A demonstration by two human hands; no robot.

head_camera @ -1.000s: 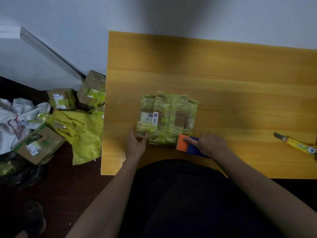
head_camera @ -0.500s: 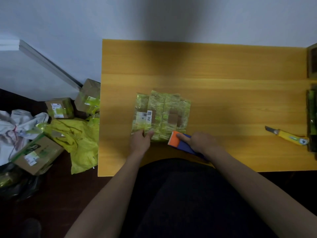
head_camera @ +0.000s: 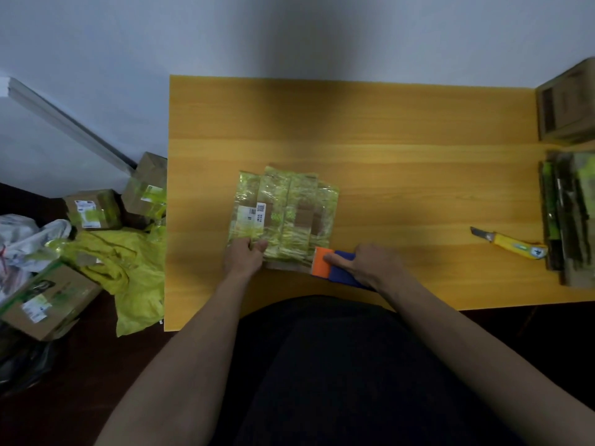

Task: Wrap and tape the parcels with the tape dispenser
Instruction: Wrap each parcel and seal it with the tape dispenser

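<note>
Head view: taping the parcel's near edge.
Your left hand (head_camera: 243,256) now grips the parcel (head_camera: 283,214) at mid-bench (head_camera: 402,175); your right hand (head_camera: 365,263) keeps gripping the tape dispenser (head_camera: 331,264), barely advanced, strip unfinished.

Small parcel-packing spot, home or back room, can't tell which. Orange wood tabletop (head_camera: 386,130) against plain white wall (head_camera: 128,43). Labelled cardboard boxes (head_camera: 93,209) and yellow plastic bags (head_camera: 128,268) heaped on dark floor at left. Yellow box cutter (head_camera: 512,242) on tabletop at right.
</note>
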